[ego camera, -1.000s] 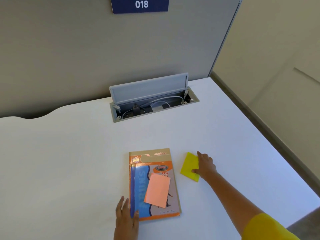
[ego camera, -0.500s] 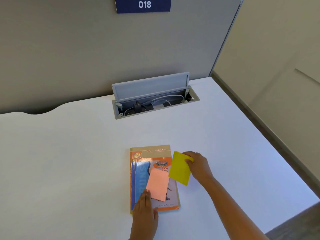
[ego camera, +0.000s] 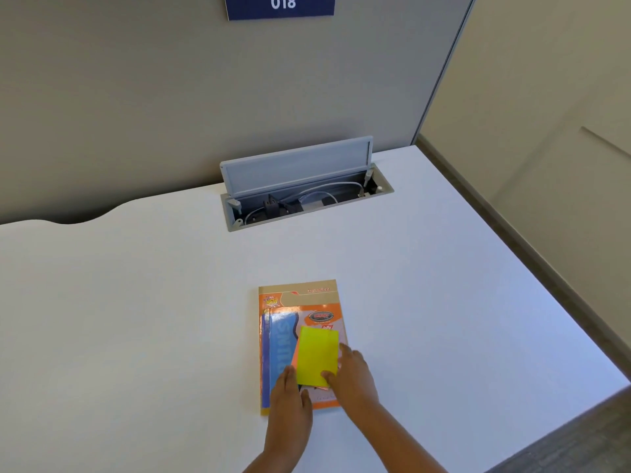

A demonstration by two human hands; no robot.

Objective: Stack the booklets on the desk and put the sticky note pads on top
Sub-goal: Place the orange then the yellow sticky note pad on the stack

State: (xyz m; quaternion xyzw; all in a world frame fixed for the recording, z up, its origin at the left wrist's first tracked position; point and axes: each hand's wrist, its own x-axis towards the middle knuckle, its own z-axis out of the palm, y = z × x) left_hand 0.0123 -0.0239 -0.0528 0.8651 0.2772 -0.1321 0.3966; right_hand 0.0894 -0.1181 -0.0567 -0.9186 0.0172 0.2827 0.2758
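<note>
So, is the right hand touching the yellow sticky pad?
Touching. The head view shows the right hand with its thumb lying on the yellow sticky pad.

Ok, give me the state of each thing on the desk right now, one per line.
Booklets: stacked flat.
Yellow pad: on the stack, covering the orange pad.
Cable box lid: raised open.
Left hand: flat on the booklets.
Right hand: touching the yellow pad.

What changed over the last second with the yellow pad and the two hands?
The right hand carried the yellow sticky pad leftward off the desk onto the pink pad atop the booklets. The left hand slid from beside the stack onto it. Booklets and pink pad stayed put.
</note>
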